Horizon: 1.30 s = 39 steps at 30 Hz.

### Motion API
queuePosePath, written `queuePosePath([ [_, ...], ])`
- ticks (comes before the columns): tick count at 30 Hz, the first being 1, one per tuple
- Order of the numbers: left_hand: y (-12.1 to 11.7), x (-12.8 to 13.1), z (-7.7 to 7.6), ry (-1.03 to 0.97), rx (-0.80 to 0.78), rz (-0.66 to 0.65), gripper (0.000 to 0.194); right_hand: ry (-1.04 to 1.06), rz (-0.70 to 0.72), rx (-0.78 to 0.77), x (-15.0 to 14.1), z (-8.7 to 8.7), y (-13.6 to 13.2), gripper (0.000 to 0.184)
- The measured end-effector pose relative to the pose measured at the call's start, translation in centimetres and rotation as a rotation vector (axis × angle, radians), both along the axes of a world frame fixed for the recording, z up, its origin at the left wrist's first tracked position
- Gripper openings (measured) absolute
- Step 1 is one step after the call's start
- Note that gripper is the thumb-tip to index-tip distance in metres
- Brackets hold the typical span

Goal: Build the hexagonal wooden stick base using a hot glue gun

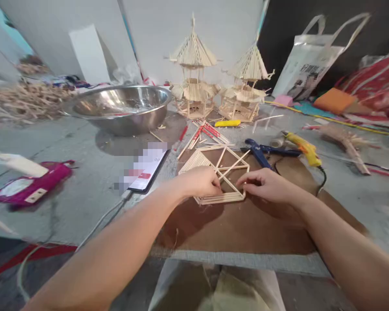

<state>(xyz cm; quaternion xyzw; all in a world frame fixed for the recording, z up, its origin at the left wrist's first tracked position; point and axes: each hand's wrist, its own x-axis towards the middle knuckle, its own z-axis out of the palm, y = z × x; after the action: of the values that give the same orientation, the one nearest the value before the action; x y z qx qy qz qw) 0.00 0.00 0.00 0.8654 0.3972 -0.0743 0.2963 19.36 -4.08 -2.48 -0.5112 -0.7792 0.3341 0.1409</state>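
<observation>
A six-sided frame of thin wooden sticks [222, 198] lies on a brown board [233, 229]. Sticks cross in its middle, and a row of them fills its left panel. My left hand [203, 180] is closed at the left part of the frame, its fingertips bent down inside the near edge. At the right near corner, the thumb and fingers of my right hand [262, 185] close around the sticks, with the exact grip partly hidden. Loose sticks with red wrapping [210, 131] lie just behind the frame.
Two stick pagodas [194, 58] stand at the back beside a steel basin [132, 114]. A phone [152, 166] with a cable lies left. Blue clamp-like pliers [257, 152], a yellow glue gun [303, 147] and a yellow cutter [227, 123] lie beyond my hands. A magenta pouch [48, 181] sits far left.
</observation>
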Motion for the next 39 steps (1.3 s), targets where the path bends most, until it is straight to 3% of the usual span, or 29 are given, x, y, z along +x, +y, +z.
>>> queuePosePath([
  [21, 0.10, -0.35, -0.24, -0.023, -0.031, 0.013, 0.023, -0.027, 0.133, -0.015, 0.26, -0.73, 0.10, 0.030],
  [34, 0.38, -0.42, -0.49, -0.019, -0.104, 0.038, 0.023, -0.026, 0.129, -0.037, 0.19, -0.54, 0.11, 0.031],
  [39, 0.52, -0.52, -0.53, -0.015, -0.100, 0.023, 0.022, -0.003, 0.068, -0.054, 0.22, -0.35, 0.10, 0.031],
])
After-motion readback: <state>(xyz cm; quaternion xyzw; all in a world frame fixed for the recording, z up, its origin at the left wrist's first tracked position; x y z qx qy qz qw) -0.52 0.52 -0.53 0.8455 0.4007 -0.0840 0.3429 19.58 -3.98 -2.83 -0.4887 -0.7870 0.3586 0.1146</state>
